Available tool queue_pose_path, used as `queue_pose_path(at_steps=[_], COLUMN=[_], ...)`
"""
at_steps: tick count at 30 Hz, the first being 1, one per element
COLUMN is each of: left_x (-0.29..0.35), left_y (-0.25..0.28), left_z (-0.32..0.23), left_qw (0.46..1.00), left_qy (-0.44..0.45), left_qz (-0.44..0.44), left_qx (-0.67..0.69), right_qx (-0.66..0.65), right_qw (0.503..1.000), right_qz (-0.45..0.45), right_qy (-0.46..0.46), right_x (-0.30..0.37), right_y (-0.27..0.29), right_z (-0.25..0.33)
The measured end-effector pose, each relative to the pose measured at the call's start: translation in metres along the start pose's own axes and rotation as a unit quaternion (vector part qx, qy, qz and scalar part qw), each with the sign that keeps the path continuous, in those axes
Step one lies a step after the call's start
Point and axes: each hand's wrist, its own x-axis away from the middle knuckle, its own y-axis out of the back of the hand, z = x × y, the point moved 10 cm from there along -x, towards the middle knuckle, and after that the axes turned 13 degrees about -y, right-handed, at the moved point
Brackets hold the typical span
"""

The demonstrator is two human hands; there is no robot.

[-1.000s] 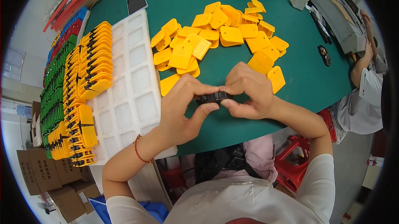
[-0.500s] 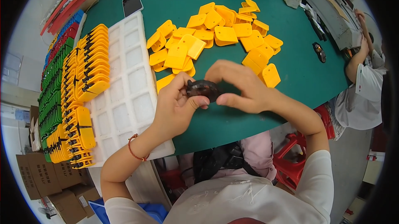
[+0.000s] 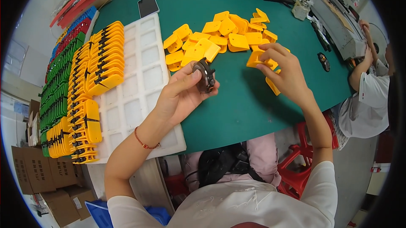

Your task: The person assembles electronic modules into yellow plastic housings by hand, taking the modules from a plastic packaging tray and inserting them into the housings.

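My left hand grips a black round watch case, holding it on edge between thumb and fingers above the green table. To the right, my right hand has its thumb and fingers closed on a yellow folded plastic holder at the near right side of a loose pile. The pile of yellow holders lies beyond both hands. Another yellow holder rests just under my right hand, partly covered by it.
At left, a white compartmented foam tray bears rows of yellow holders with black pieces fitted; green holders stand farther left. A phone lies behind. Another black watch case sits right, near a co-worker's arm.
My hands have parted: the right let go of the watch case and moved right to take a yellow holder. The left keeps the watch case, now turned on edge. The view has shifted slightly.
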Motion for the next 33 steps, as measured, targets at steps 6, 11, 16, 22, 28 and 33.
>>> queue_pose_path(at_steps=[6, 11, 16, 22, 28, 33], left_x=[0.001, -0.001, -0.001, -0.001, 0.001, 0.003], left_y=[-0.001, 0.003, -0.001, -0.013, -0.018, -0.024], left_z=[-0.004, -0.008, -0.013, -0.013, -0.011, -0.010], left_qw=[0.999, 0.995, 0.988, 0.987, 0.982, 0.978], left_qy=[-0.020, -0.086, -0.110, -0.106, -0.112, -0.107], left_qz=[0.020, 0.033, 0.041, 0.047, 0.090, 0.096], left_qx=[-0.027, -0.049, -0.099, -0.114, -0.125, -0.148], right_qx=[-0.317, -0.282, -0.163, -0.275, -0.296, -0.332], right_qw=[0.948, 0.956, 0.976, 0.939, 0.912, 0.902], right_qz=[0.006, -0.017, -0.022, -0.053, -0.047, -0.059], right_qy=[-0.013, 0.078, 0.146, 0.200, 0.280, 0.270], right_x=[0.009, 0.026, 0.033, 0.040, 0.046, 0.041], right_y=[0.017, 0.028, 0.025, 0.047, 0.045, 0.033], right_z=[0.029, 0.056, 0.069, 0.076, 0.093, 0.099])
